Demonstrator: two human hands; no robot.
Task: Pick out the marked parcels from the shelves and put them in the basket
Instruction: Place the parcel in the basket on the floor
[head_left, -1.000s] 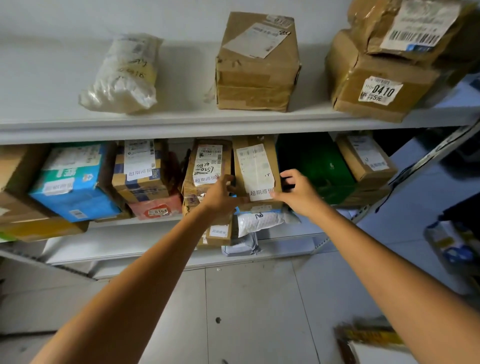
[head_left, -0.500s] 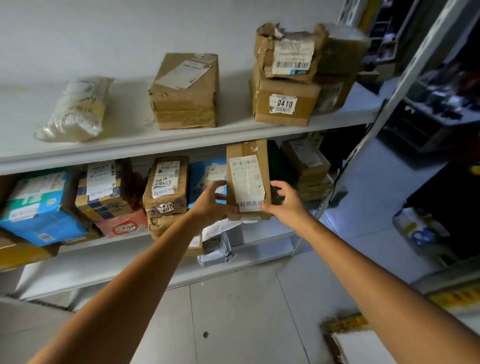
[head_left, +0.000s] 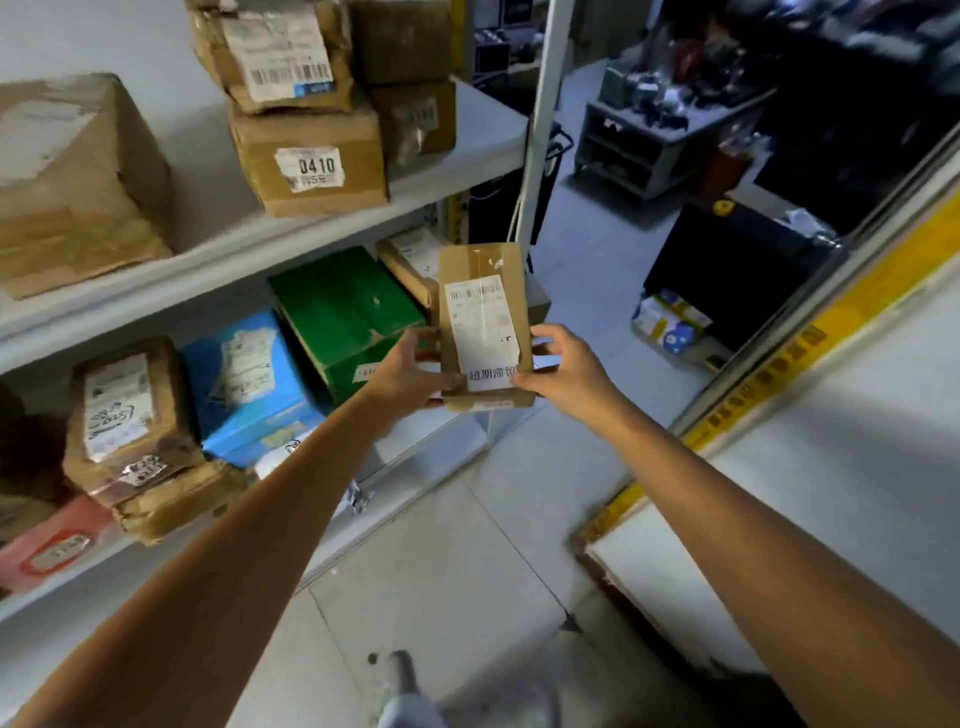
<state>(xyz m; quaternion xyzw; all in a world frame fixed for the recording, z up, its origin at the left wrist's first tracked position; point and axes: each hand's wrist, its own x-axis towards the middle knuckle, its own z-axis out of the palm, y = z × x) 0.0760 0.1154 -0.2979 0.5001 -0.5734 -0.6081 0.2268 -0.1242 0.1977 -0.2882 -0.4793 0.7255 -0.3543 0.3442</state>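
Both hands gripped the marked parcel (head_left: 483, 322) by its lower end, left hand (head_left: 410, 369) curled round one edge, right hand (head_left: 558, 371) round the other, holding it upright, clear of the shelves (head_left: 311, 231). Held so low, it could tip forward and drop (the basket was unseen).

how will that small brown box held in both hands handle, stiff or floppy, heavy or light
Probably stiff: the small brown box shows straight edges with the left hand and right hand gripping only its lower end. Likely light for its size, since it is held upright that way.
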